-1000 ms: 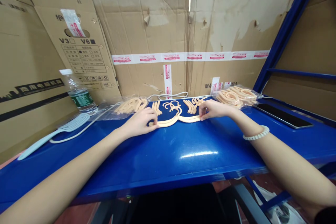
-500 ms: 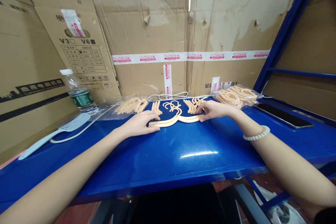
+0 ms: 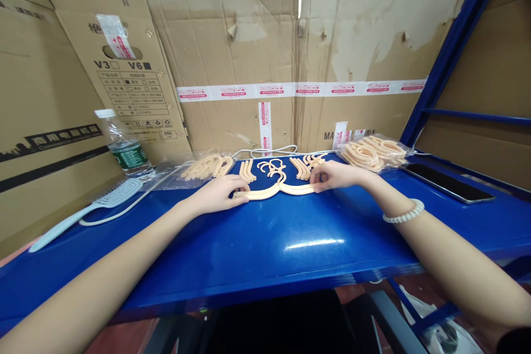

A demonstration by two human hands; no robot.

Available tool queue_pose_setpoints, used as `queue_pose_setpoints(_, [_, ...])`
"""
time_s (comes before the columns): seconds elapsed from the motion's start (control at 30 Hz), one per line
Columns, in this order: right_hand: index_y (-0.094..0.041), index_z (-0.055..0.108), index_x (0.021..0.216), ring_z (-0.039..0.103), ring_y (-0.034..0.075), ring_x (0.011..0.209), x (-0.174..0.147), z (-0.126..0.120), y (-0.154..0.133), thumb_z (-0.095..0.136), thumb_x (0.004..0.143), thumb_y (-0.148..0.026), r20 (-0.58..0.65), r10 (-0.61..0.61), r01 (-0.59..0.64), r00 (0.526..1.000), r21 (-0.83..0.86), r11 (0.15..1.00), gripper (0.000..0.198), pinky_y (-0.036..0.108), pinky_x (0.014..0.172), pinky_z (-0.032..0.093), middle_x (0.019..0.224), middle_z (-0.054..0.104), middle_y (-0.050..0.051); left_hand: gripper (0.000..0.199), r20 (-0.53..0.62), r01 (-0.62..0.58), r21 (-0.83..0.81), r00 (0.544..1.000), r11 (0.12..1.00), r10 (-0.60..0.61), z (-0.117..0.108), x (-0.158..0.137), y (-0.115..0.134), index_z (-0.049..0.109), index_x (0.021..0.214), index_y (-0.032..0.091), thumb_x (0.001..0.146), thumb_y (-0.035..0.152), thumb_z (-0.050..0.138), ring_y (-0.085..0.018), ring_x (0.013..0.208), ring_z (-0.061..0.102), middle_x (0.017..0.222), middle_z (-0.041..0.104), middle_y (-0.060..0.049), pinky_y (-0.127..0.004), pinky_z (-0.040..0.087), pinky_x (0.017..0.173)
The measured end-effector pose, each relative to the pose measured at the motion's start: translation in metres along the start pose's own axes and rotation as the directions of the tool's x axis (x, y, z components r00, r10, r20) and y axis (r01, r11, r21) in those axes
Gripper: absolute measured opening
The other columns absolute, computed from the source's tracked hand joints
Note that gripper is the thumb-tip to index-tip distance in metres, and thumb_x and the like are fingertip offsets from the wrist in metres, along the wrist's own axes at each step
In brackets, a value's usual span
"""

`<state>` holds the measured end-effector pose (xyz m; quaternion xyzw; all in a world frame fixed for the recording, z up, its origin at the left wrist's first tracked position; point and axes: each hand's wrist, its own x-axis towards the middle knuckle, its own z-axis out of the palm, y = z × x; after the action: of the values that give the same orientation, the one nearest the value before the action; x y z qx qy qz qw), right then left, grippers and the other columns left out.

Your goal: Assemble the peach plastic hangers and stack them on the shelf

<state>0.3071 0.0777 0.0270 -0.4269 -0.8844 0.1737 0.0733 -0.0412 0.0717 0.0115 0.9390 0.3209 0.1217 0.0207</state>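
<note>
Left hand (image 3: pixel 219 193): closed in since earlier, grip clamped on clothes hanger (image 3: pixel 263 194) end
Right hand (image 3: pixel 337 174): likewise, opposite end
Clothes hanger: apparently steadied both sides (hook (image 3: pixel 284 177) pointing away)

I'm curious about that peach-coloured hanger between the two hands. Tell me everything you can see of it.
The hanger is pale peach and smooth, plastic by its look. Two slender, curved arms, with lines running along them, meet in the middle, where a small curved hook extends away from the person. It appears to lie on the glossy blue table, opened out sideways. The left hand holds its left end and the right hand its right; fingers partly hide both ends.
</note>
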Motion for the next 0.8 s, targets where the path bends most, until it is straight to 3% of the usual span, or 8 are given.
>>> queue_pose_setpoints(0.4, [-0.015, 0.069, 0.086, 0.062, 0.019, 0.077, 0.003, 0.001, 0.004, 0.065, 0.071, -0.04, -0.01, 0.012, -0.011, 1.0, 0.02, 1.0, 0.029, 0.028, 0.069, 0.047, 0.087, 0.07, 0.006, 0.025, 0.011, 0.018, -0.077, 1.0, 0.997, -0.017, 0.0, 0.0, -0.007, 0.065, 0.097, 0.018, 0.085, 0.038, 0.054, -0.019, 0.086, 0.058, 0.095, 0.066, -0.005, -0.029, 0.043, 0.076])
queue_pose_setpoints(0.53, [-0.015, 0.069, 0.09, 0.062, 0.019, 0.077, 0.002, 0.0, 0.007, 0.065, 0.071, -0.041, -0.004, 0.027, -0.027, 1.0, 0.014, 1.0, 0.032, 0.029, 0.069, 0.047, 0.089, 0.07, 0.007, 0.03, 0.03, 0.055, -0.165, 0.998, 0.985, -0.05, 0.002, 0.001, -0.015, 0.064, 0.099, 0.017, 0.082, 0.041, 0.058, -0.018, 0.084, 0.058, 0.099, 0.065, -0.007, -0.028, 0.045, 0.072])
queue_pose_setpoints(0.8, [-0.014, 0.066, 0.103, 0.063, 0.022, 0.082, -0.005, -0.007, 0.019, 0.066, 0.066, -0.032, 0.033, 0.109, -0.107, 0.994, -0.055, 0.993, 0.041, 0.031, 0.072, 0.048, 0.101, 0.068, 0.009, 0.039, 0.105, 0.18, -0.36, 0.983, 0.916, -0.152, 0.002, -0.003, -0.032, 0.064, 0.108, 0.021, 0.079, 0.048, 0.062, -0.018, 0.095, 0.057, 0.109, 0.064, -0.005, -0.03, 0.043, 0.084])
